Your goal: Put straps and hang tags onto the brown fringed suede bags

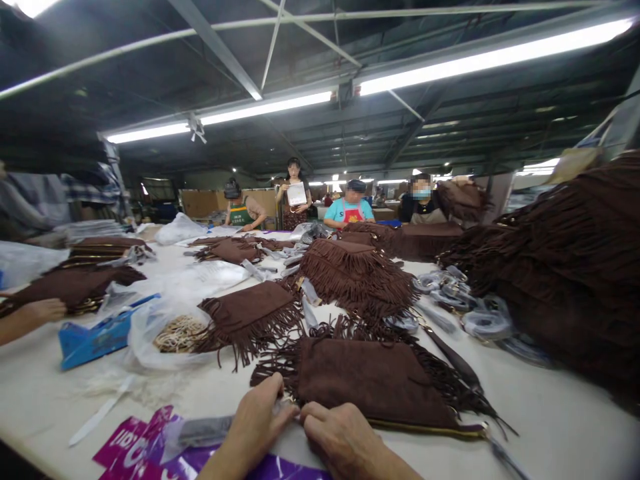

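A dark brown fringed bag (365, 373) lies flat in front of me, its gold zipper edge toward me. At its near left corner, small metal hardware (289, 400) shows between my hands. My left hand (257, 423) is closed in a pinch beside that corner; what its fingertips hold is mostly hidden. My right hand (340, 433) has its fingers curled against the same corner, and anything inside them is out of sight. Beside my left wrist, a grey plastic-wrapped piece (205, 430) rests on a purple printed bag (135, 443).
To the left stand a blue tape dispenser (107, 337) and a plastic bag of beige bands (181, 332). More fringed bags (350, 267) and wrapped straps (487, 320) cover the table; a tall brown pile (560, 267) rises right. A co-worker's hand (43, 311) reaches in at left.
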### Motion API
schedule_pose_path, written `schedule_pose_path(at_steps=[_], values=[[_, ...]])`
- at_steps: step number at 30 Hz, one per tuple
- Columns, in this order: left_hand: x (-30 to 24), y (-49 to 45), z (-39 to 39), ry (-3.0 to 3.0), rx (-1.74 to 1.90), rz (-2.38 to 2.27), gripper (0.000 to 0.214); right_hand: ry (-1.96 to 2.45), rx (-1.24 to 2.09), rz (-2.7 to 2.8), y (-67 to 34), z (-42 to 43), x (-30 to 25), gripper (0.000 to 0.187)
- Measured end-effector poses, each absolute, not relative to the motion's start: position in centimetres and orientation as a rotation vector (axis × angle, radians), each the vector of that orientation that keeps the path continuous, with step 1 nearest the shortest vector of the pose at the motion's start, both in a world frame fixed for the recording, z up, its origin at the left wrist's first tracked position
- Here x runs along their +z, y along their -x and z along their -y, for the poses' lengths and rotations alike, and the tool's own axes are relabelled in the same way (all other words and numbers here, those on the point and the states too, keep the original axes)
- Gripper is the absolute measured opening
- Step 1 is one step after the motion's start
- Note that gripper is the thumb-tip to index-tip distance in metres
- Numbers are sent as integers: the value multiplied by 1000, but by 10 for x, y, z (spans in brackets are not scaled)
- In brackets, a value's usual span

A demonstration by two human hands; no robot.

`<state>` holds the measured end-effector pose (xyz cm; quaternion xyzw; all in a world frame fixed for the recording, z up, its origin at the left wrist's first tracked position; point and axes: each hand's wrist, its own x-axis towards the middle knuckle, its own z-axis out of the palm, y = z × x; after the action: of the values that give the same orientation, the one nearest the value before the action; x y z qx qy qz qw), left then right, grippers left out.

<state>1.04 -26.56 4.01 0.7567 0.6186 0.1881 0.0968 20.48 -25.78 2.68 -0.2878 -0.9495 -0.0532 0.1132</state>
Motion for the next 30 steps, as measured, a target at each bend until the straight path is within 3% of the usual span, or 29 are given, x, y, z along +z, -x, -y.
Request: schedule_pose_path(at_steps=[7,14,30], values=[[36,-11,263,-2366,258,-1938,10,862,-31,2744,-205,257,15,10],[47,-3,270,-2288,409,-1837,23,934,752,2164,-200,252,43,17],[48,5,273,-2177,520,-1844,28,1180,353,2559,-179,216,87,22]])
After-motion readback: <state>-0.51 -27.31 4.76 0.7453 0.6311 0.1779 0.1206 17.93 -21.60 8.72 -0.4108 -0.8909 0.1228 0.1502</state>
